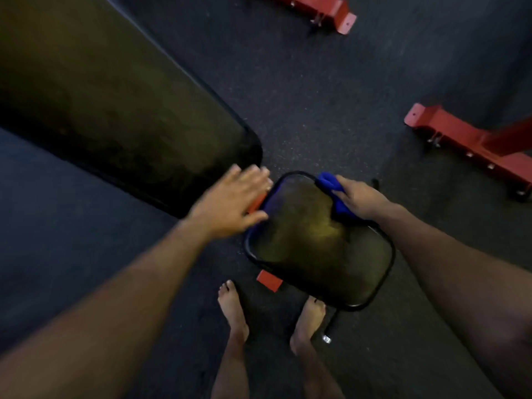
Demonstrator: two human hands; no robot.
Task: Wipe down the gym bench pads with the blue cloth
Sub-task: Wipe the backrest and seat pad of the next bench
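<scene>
Gripping the bunched blue cloth [335, 194] at the seat pad's [319, 243] upper right edge, the right hand [359, 197] looks mid-wipe. The left hand [233, 197], fingers spread and blurred, hovers by that pad's upper left corner. The long back pad [115, 96], upper left of the frame, likely remains to be done.

Two black bench pads: a long back pad [115, 105] at ten o'clock and a smaller seat pad [316, 246] at centre. One blue cloth [335, 194]. Two hands, left hand [233, 200] and right hand [359, 198]. Two bare feet [234, 309]. Two red frame feet [472, 148] on the floor, at one and three o'clock.
</scene>
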